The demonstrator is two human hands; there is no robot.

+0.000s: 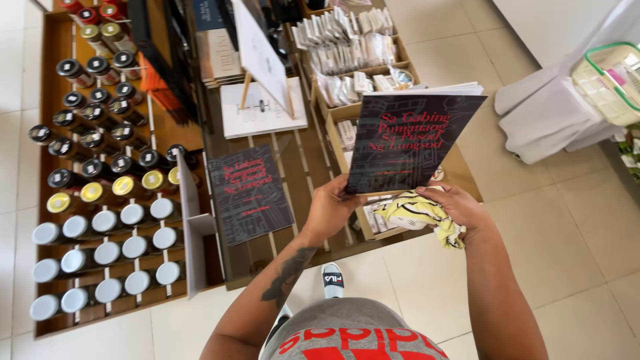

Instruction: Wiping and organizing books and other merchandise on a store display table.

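From the head camera, the person is looking down over a slatted wooden counter [303,167] and is holding a dark book [410,143] with red lettering above its right end. The left hand [331,210] is pinching the book's lower left corner, thumb on the cover and fingers curled behind. The right hand [460,208] is gripping the bottom right edge while also bunching a yellow patterned cloth [420,213] in its closed fingers, so both hands are wrapped shut on something. Judging by how things lie, the book is lifted clear of the counter and not yet set anywhere, while a second copy [250,193] with the same cover is lying flat on the slats just left of the left hand (whether the cloth is wiping the raised one I cannot tell).

As for containers, a wooden tray [67,40] on the far left is holding rows of bottles on their sides, with black caps [100,117] toward the top, a few gold ones in the middle and white caps [113,253] nearest the person. Open wooden boxes [403,53] behind the raised book are carrying upright packets and cards [343,40]. A small easel with a white board [260,57] is standing over a white booklet. At the right edge, a green-rimmed clear tub [610,80] is sitting on a white-draped surface.
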